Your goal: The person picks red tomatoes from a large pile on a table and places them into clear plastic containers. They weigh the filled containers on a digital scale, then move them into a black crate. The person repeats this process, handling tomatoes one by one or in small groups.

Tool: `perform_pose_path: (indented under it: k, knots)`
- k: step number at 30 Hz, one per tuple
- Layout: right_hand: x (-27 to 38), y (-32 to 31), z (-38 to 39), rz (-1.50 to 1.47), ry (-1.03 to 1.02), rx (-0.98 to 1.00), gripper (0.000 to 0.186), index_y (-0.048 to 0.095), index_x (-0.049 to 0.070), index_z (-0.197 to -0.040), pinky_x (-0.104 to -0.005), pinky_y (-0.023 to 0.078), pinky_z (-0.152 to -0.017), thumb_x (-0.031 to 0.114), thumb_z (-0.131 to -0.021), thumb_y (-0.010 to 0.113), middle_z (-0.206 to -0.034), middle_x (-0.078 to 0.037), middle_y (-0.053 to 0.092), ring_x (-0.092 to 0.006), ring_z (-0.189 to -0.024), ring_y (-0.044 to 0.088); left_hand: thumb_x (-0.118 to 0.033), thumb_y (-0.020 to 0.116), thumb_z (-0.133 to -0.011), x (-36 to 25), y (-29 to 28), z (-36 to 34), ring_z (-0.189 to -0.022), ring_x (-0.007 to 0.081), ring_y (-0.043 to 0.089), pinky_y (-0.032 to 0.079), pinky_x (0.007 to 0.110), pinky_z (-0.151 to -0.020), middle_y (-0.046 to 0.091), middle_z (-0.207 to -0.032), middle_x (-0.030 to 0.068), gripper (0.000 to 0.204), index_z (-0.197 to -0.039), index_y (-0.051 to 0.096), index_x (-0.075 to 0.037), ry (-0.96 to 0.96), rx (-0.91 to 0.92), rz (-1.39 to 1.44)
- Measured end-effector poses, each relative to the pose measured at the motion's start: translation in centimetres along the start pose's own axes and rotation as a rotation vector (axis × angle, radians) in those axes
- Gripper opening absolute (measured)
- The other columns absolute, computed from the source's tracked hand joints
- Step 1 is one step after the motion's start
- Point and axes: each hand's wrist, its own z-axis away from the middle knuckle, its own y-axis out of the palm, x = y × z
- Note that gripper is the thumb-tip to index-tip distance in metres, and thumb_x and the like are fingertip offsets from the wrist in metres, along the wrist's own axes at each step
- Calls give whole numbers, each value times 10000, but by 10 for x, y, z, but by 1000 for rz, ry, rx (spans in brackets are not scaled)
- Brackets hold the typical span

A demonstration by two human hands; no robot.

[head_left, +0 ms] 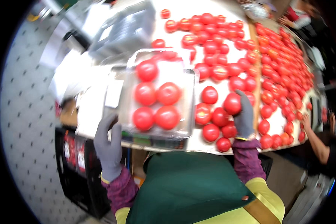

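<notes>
My right hand (pixel 244 118), in a grey glove, grips a red tomato (pixel 232 103) above a group of loose tomatoes (pixel 219 117) on the white table. In front of me is a clear plastic punnet (pixel 192 112) with several tomatoes (pixel 168 93) in its near and left parts; its upper right space shows the bottom through blur. My left hand (pixel 109 147), gloved too, is by the punnet's near left corner. Its fingers are bent but apart, with nothing seen between them.
A stack of clear plastic containers (pixel 125 31) stands at the far left. Many more tomatoes (pixel 283 71) lie beyond a wooden divider (pixel 254 71) on the right, where another person's arm (pixel 317 143) reaches in. Below the table's left edge is a black crate (pixel 78 175).
</notes>
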Motion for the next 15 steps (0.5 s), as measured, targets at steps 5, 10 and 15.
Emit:
perform_pose_path:
  k: [5,10,15]
  knots:
    - [-16,-3,-40,80,139,60,342,592,20,-1165,-325,484,-806,268,-954,486,-1000,-95,656,-186,-932,613,-81,660,-800,6,24,-2,-1149,359,504,393,449,-982,552,-1200,158,424,-1204,535,-53,365,207,-377]
    - [-29,-11,-65,547,12,282,281,634,81,-1012,-434,485,-764,316,-906,523,-930,-183,650,-362,-884,618,-93,686,-761,3,38,-7,-1200,361,447,312,531,-1051,511,-1248,137,494,-1219,505,-71,415,335,-582]
    - [-30,-39,-82,407,75,213,264,638,72,-1020,-370,491,-737,285,-883,561,-911,-158,658,-294,-837,639,-58,707,-719,-1,46,-11,-1148,364,466,388,443,-973,501,-1251,157,536,-1224,526,-61,372,362,-621]
